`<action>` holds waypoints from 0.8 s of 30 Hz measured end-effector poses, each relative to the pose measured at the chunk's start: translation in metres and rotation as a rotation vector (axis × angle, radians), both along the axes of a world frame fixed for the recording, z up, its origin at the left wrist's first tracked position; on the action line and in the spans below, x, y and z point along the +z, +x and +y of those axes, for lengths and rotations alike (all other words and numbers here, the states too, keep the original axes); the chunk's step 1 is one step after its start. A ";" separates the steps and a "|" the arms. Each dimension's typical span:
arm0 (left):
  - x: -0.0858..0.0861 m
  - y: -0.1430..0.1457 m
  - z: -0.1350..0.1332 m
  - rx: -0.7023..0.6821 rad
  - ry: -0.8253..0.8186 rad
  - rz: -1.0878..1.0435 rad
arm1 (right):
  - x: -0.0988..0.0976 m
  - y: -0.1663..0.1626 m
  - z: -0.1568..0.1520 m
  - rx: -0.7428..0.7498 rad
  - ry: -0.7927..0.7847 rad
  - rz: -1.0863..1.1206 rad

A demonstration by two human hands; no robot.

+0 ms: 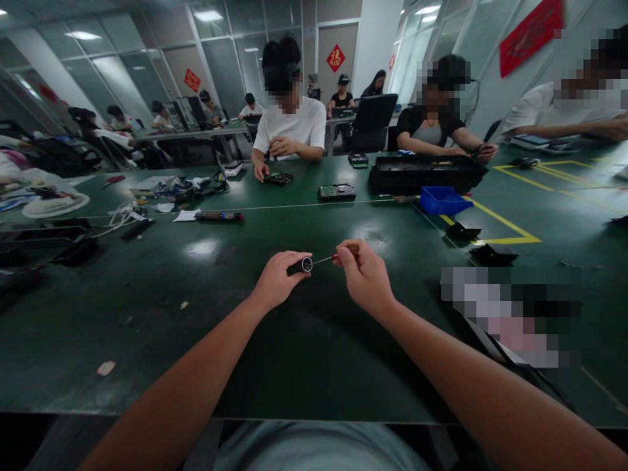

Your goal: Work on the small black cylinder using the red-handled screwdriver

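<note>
Above the middle of the green table (314, 353), my left hand (279, 281) grips a small black cylindrical part (307, 264), its round end with a pale rim facing right. My right hand (366, 275) is closed around the handle of a thin screwdriver (324, 260). The metal shaft points left, and its tip is at or close to the round end; contact cannot be made out. Most of the handle is hidden by my right fingers, with a reddish bit showing near the shaft.
Across the table, a co-worker (292, 124) handles a circuit board (279, 178). Beyond my hands lie a hard drive (337, 191), a long black housing (426, 173) and a blue tray (445, 200). A pen-like tool (219, 216) and cables (118, 216) are at left; black pieces (494, 254) at right.
</note>
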State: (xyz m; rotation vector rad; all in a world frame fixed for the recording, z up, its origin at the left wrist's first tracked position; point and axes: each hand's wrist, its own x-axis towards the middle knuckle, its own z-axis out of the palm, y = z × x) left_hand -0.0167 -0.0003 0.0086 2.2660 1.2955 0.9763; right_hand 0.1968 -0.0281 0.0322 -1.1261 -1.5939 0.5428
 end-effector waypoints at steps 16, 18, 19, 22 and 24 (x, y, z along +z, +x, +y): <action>0.000 0.000 0.001 -0.015 -0.008 0.081 | 0.004 0.003 -0.001 0.029 0.078 -0.100; -0.001 0.000 0.001 -0.014 -0.016 0.084 | 0.004 0.004 0.000 -0.001 0.086 -0.119; -0.002 -0.001 0.001 -0.013 -0.020 0.082 | 0.004 0.004 0.000 -0.013 0.086 -0.129; -0.005 -0.003 0.002 -0.016 -0.029 0.076 | 0.005 0.005 0.000 -0.024 0.084 -0.153; -0.006 -0.004 0.002 -0.017 -0.036 0.079 | 0.005 0.005 0.000 -0.032 0.089 -0.170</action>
